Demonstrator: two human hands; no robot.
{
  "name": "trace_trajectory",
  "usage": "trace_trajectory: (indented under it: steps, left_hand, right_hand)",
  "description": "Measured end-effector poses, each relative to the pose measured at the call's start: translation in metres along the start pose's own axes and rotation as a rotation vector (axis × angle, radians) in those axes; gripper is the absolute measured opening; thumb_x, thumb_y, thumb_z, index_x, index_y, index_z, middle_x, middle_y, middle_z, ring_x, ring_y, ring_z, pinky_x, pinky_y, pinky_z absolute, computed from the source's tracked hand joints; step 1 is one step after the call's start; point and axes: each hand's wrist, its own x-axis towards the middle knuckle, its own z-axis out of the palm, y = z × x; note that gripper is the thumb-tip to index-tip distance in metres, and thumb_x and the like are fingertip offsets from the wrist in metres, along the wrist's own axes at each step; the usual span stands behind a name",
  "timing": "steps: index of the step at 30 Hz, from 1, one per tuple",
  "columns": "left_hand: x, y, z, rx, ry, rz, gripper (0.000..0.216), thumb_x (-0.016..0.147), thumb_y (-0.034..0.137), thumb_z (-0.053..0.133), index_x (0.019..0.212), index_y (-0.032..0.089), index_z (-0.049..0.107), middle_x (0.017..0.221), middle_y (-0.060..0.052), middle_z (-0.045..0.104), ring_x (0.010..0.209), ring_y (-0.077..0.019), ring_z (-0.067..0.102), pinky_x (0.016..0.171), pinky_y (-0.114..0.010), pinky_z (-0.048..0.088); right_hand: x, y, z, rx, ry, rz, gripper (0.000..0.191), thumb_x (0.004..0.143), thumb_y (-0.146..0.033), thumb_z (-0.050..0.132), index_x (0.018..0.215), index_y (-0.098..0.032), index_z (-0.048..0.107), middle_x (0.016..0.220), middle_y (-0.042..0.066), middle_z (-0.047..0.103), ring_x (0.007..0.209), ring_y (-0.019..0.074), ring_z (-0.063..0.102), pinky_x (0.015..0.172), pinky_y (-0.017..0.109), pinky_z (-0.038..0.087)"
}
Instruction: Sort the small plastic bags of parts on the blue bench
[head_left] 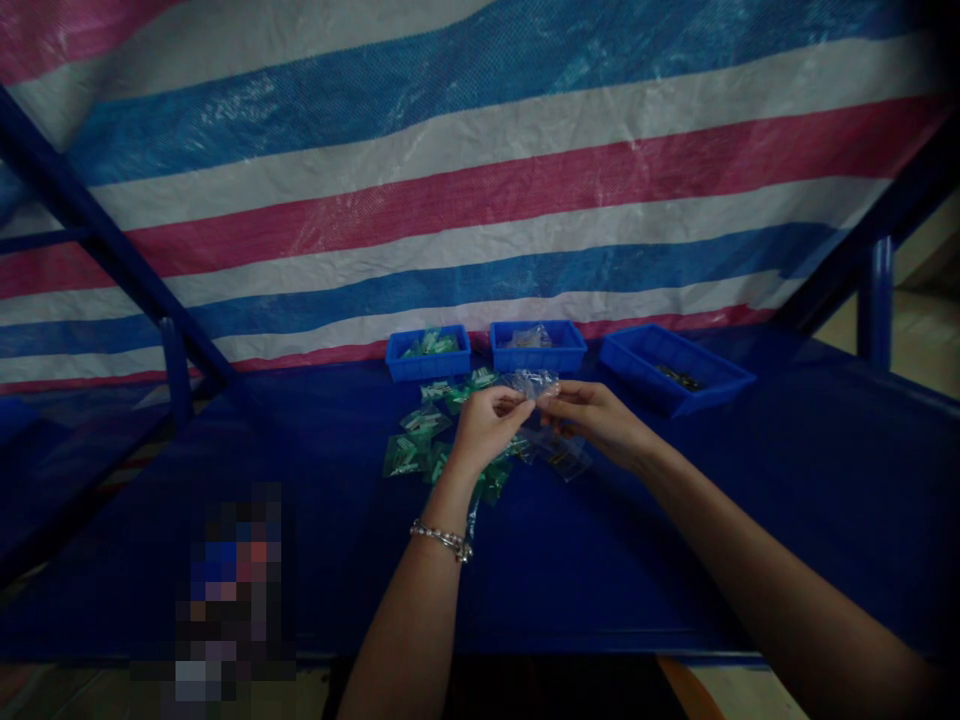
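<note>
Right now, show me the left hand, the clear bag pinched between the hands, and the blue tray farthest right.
Left hand [487, 430]: head view, on the back of the hand.
Clear plastic bag [532, 383]: head view, on its middle.
Blue plastic tray [637, 382]: head view, on its front wall.

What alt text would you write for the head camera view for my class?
A person's left hand and right hand pinch a small clear plastic bag above scattered green-tinted bags on a blue table. Three blue plastic trays stand behind, against a striped tarpaulin.
</note>
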Motion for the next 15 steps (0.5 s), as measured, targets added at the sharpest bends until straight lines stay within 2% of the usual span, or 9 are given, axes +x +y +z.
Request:
trace_trajectory:
  steps: [9, 15]
  left_hand:
    - [0.0002, 0.0036, -0.0013, 0.075, 0.079, 0.050, 0.009, 0.068, 0.020, 0.059, 0.066, 0.011, 0.059, 0.062, -0.003, 0.059, 0.057, -0.0100, 0.054, 0.057, -0.022, 0.043]
    - [0.0008, -0.0003, -0.0034, 0.081, 0.171, 0.164, 0.009, 0.069, 0.022, 0.056, 0.066, 0.013, 0.055, 0.063, -0.001, 0.057, 0.059, -0.0096, 0.053, 0.056, -0.020, 0.041]
  right_hand:
    - [-0.0006, -0.0001, 0.0010, -0.023, -0.019, -0.024, 0.027, 0.066, -0.042, 0.065, 0.073, -0.017, 0.058, 0.063, -0.001, 0.058, 0.050, 0.0081, 0.047, 0.049, 0.023, 0.035]
    - [-0.0003, -0.0038, 0.0010, -0.016, 0.097, -0.036, 0.032, 0.069, -0.047, 0.062, 0.078, -0.017, 0.059, 0.070, 0.001, 0.058, 0.056, 0.0091, 0.049, 0.048, 0.021, 0.035]
